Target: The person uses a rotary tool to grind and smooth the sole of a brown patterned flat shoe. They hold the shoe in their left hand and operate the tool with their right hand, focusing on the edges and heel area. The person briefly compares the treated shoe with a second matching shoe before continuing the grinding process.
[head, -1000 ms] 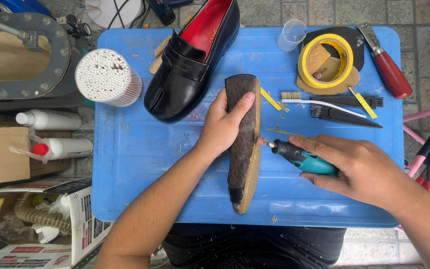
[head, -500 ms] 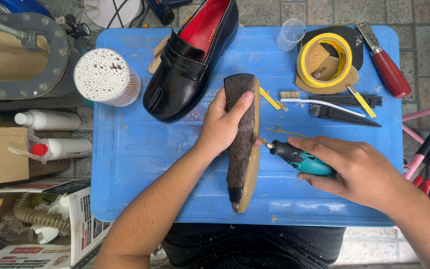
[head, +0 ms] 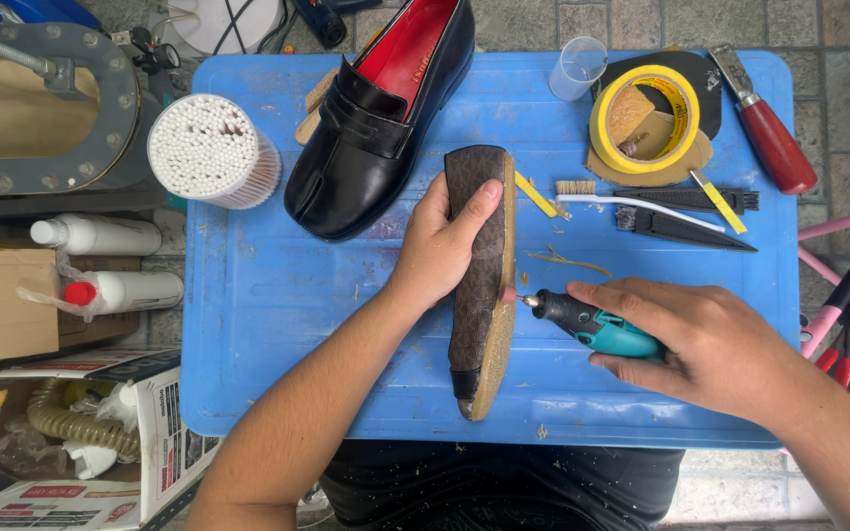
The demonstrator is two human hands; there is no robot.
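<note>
My left hand (head: 442,243) grips a brown flat shoe (head: 479,285) turned on its side on the blue table (head: 277,285), its tan sole edge facing right. My right hand (head: 710,339) holds a small teal and black rotary tool (head: 587,322), whose tip touches the sole's edge about midway along the shoe. A black loafer with a red lining (head: 381,118) lies on the table just above and left of my left hand.
A tub of cotton swabs (head: 212,149) stands at the table's left corner. Behind the shoe lie a yellow tape roll (head: 643,108), a clear cup (head: 579,67), brushes (head: 661,202), a red-handled knife (head: 764,133). White bottles (head: 100,236) and boxes sit left.
The rotary tool's tip has shifted very slightly along the sole's edge. Both hands otherwise keep their places.
</note>
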